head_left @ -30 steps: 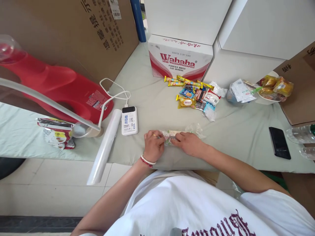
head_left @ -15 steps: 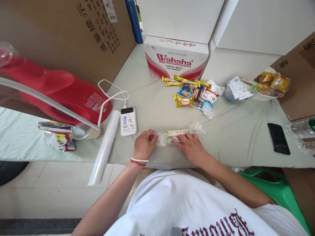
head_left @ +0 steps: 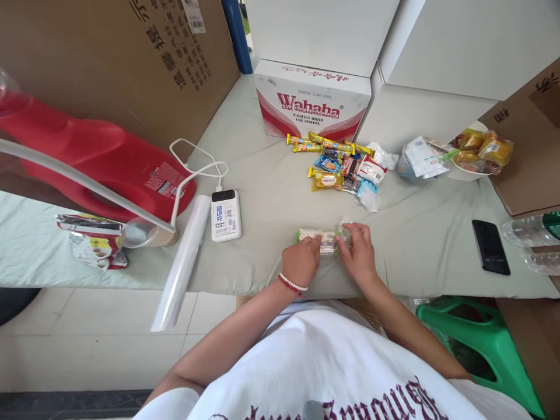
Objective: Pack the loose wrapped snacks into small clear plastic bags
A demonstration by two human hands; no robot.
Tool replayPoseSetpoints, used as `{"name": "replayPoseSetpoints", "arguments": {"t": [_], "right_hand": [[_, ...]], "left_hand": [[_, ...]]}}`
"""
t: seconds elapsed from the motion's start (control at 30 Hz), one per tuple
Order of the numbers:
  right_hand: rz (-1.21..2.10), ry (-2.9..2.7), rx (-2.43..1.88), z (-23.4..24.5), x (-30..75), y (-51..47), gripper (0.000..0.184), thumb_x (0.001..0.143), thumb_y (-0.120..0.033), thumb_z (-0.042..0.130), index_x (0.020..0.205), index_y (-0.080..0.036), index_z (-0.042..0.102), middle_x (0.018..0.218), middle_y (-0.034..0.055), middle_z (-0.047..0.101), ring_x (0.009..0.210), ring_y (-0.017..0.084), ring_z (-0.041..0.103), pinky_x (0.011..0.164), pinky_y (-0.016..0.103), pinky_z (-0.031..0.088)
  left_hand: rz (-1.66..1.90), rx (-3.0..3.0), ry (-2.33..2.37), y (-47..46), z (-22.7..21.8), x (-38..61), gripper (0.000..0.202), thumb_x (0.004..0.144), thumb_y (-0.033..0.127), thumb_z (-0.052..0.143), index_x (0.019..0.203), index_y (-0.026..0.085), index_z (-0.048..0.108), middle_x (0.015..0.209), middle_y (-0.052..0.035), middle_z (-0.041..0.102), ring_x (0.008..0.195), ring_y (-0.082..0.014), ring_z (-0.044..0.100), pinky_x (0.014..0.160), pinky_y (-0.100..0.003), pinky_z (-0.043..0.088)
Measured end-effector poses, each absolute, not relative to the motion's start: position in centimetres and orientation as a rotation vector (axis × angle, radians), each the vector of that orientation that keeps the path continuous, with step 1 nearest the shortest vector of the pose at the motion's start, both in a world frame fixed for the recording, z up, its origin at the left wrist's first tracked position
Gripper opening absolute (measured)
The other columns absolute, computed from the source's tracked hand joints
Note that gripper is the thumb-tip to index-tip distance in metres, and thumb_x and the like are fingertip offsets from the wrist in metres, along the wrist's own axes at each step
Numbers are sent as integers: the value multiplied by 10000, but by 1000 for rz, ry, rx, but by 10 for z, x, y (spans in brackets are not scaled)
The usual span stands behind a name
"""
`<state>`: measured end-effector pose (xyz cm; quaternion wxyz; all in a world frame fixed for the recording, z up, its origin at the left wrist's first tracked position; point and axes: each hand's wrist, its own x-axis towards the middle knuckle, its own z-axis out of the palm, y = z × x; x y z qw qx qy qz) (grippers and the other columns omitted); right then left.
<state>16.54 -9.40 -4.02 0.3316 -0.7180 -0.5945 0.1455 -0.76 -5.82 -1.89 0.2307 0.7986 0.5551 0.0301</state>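
Note:
A small snack packet (head_left: 322,241) with green ends and a printed label lies on the cloth-covered table in front of me, wrapped in clear plastic film. My left hand (head_left: 301,259), with a white and red bracelet at its wrist, presses down on the packet with curled fingers and hides part of it. At the packet's right end, my right hand (head_left: 359,249) is closed, thumb and forefinger around the loose clear film (head_left: 345,231). Beyond both hands lies a pile of wrapped snacks (head_left: 335,166).
To the left are a white power bank (head_left: 226,216), a roll of clear film (head_left: 184,262), a red jug (head_left: 105,157) and a foil pouch (head_left: 94,242). A Wahaha carton (head_left: 312,102) stands behind. At right are a bowl (head_left: 470,170), a phone (head_left: 490,247) and plastic bottles (head_left: 527,229).
My left hand has moved right, from the film's left end onto the packet. My right hand has shifted right to the film's other end. The left end of film now appears folded in.

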Motion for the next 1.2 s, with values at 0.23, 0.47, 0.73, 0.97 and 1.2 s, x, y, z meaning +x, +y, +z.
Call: {"name": "replayPoseSetpoints", "arguments": {"t": [0.23, 0.47, 0.73, 0.97, 1.2], "right_hand": [[472, -1567, -2056, -45, 205, -76, 232, 889, -418, 615, 897, -202, 700, 1095, 131, 646, 1133, 311, 554, 1014, 461, 441], [600, -1766, -1994, 6, 173, -73, 175, 982, -349, 523, 902, -229, 622, 784, 21, 650, 711, 193, 580, 681, 289, 383], [663, -2122, -1820, -7, 122, -49, 252, 1039, -204, 425, 1013, -192, 676, 949, 72, 633, 851, 193, 595, 753, 280, 418], [655, -2073, -1713, -26, 127, -65, 280, 1019, -155, 431, 1183, -179, 656, 1041, 82, 585, 889, 192, 577, 829, 289, 469], [510, -2301, -1652, -8, 108, -83, 511, 917, -195, 599, 1418, -116, 534, 1192, 176, 558, 1082, 305, 537, 964, 441, 496]], "left_hand": [[3, 2265, 1564, -63, -24, -7, 443, 1073, 326, 377, 1462, 313, 589, 1117, -97, 757, 852, -215, 729, 646, -286, 441], [22, 2313, 1510, -63, -26, -7, 447, 1076, 294, 336, 1434, 273, 603, 1087, -109, 751, 848, -230, 731, 655, -297, 449], [271, 2181, 1320, -47, -26, -31, 280, 970, 220, 496, 1041, 167, 761, 898, -99, 760, 812, -233, 716, 699, -314, 492], [649, 1894, 1707, -30, -40, -63, 454, 863, 426, 702, 1248, 185, 693, 1045, -85, 675, 959, -244, 653, 870, -362, 539], [378, 2076, 1738, -29, -34, -44, 200, 933, 364, 585, 985, 198, 685, 1057, -122, 657, 1040, -297, 607, 904, -401, 487]]}}
